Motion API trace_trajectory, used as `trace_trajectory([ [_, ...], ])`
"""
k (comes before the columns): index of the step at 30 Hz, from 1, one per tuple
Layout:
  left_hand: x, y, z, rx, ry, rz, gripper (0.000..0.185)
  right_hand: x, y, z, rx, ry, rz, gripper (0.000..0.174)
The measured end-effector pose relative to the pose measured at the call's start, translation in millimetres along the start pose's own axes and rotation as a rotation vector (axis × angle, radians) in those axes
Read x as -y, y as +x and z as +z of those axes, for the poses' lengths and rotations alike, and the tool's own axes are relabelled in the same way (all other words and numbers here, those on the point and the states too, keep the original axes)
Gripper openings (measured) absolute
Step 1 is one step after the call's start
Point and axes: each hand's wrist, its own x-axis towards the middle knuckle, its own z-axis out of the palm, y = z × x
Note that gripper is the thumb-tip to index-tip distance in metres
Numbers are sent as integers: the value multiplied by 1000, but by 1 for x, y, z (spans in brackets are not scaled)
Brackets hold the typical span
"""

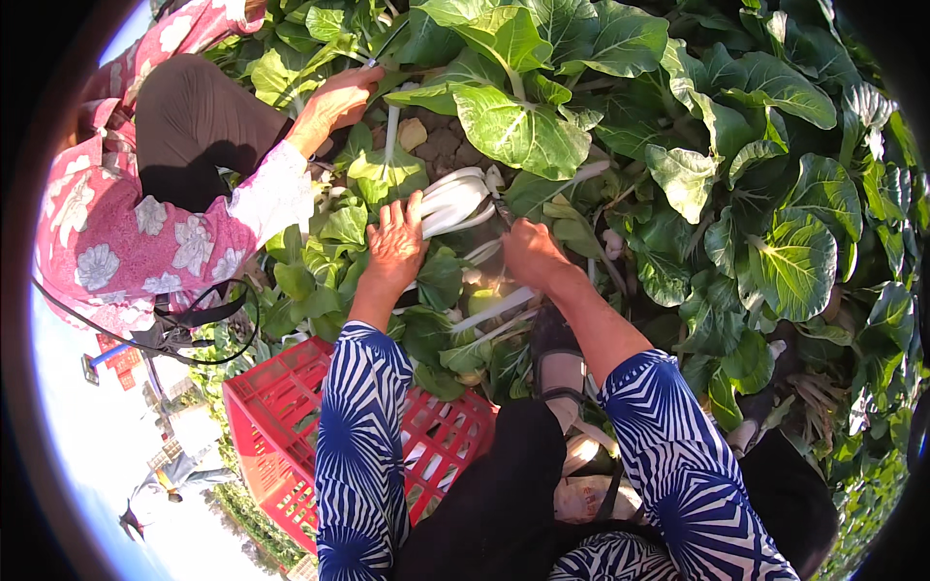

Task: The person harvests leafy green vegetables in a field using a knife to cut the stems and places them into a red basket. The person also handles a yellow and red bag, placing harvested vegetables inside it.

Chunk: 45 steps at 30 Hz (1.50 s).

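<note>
A head of bok choy with thick white stalks lies on its side, its cut base towards the right. My left hand grips it from the left, fingers over the stalks where the leaves begin. In my right hand is a small knife, whose visible metal part points up at the base of the bok choy. Most of the knife's handle is hidden in the fist. Loose white stalks and leaves lie on the ground below my hands.
A red plastic crate with greens inside stands beside my left forearm. At the upper left crouches a co-worker, whose hand holds a tool among leaves. Growing bok choy plants fill the right side. My shoe is just below the cuttings.
</note>
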Motion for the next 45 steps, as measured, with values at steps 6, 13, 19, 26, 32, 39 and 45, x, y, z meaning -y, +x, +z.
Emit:
trace_trajectory([
  [6, 1, -13, -3, 12, -39, 24, 84, -15, -52, -32, 329, 561, 353, 29],
  [13, -25, -42, -94, 43, -147, 237, 61, -29, -171, -57, -211, 1251, 212, 22],
  [19, -94, -126, -189, -189, -899, 474, 55, 17, -253, -141, -539, 1303, -258, 40],
  [26, -182, -211, -259, -252, -1415, 791, 67, 99, -368, -283, -503, 837, -585, 51],
  [32, -235, -259, -288, -12, -1605, 938, 62, 120, -459, -312, -596, 493, -482, 44],
  [39, -272, -248, -290, 318, -1589, 918, 70, 82, -485, -334, -475, 489, -423, 70],
  [45, -267, -251, -284, 468, -1561, 880, 74, 74, -480, -348, -318, 385, -394, 66],
])
